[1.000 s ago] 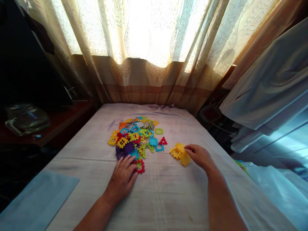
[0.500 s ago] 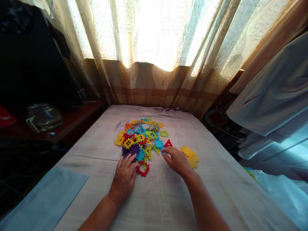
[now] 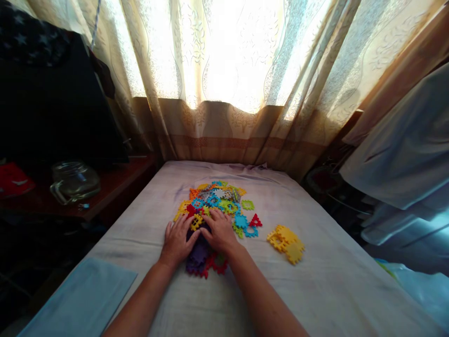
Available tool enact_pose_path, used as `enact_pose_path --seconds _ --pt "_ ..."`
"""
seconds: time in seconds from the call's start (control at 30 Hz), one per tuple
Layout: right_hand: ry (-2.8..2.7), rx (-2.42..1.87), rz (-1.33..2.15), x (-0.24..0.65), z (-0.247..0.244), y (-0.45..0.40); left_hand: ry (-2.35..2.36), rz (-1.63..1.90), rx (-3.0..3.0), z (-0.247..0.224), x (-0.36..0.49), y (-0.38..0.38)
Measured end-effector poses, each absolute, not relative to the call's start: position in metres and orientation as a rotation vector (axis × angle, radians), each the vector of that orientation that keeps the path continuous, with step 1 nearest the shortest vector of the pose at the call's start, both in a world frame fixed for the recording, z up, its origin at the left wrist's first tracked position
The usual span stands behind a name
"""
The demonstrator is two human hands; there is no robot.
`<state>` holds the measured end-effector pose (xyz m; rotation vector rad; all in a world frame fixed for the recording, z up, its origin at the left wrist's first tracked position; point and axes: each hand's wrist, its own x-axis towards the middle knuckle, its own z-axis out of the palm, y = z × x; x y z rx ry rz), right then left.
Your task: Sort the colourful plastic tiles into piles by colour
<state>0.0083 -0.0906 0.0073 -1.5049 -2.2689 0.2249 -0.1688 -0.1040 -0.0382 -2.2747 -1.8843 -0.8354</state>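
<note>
The left hand (image 3: 175, 241) and the right hand (image 3: 221, 231) lie palm down over the near half of a pile of interlocking pieces (image 3: 219, 193), thumbs close together. Their fingers are loosely curved, not clenched; whether they pinch a piece under the fingertips, I cannot tell. A yellow window-shaped piece (image 3: 196, 222) shows between the hands.

The pieces look like plastic, thin and flat, with toothed edges; some are solid, others are frames. Purple pieces (image 3: 199, 255) and red pieces (image 3: 219, 263) lie at the near side, below the hands. At the pile's right side are a red triangular frame (image 3: 256, 221), a blue ring-like piece (image 3: 251, 231) and a green square frame (image 3: 247, 205). Yellow pieces (image 3: 286, 243) form an overlapping group, apart to the right.

All this rests on a pale, softly wrinkled sheet (image 3: 266, 290). The sheet stretches between the yellow group and its right edge, and also between the pile and its far edge, near the patterned curtain (image 3: 224, 131). A smooth light-blue cloth (image 3: 84, 299) covers the near left corner.
</note>
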Motion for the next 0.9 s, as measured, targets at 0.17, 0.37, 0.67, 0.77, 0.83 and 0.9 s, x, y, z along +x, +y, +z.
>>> enact_pose_path --seconds 0.17,0.37,0.67,0.77,0.83,0.9 --pt "-2.126 -1.424 0.282 0.042 0.000 -0.110 -1.865 -0.939 -2.267 -0.043 -0.182 -0.115" --pt "-1.838 -1.492 0.288 0.089 -0.002 -0.101 -1.810 -1.063 -2.222 -0.045 -0.189 -0.128" --pt "-1.952 -1.636 0.159 0.090 -0.013 -0.100 -2.031 -1.470 -2.072 -0.029 -0.196 -0.126" --pt "-2.000 -1.639 0.155 0.082 -0.011 -0.102 -2.288 -1.574 -1.941 -0.026 -0.199 -0.125" --pt "-2.032 -1.639 0.149 0.079 -0.010 -0.104 -2.357 -1.619 -1.897 -0.024 -0.200 -0.124" --pt "-2.062 -1.634 0.145 0.078 -0.008 -0.104 -2.384 -1.633 -1.886 -0.023 -0.199 -0.123"
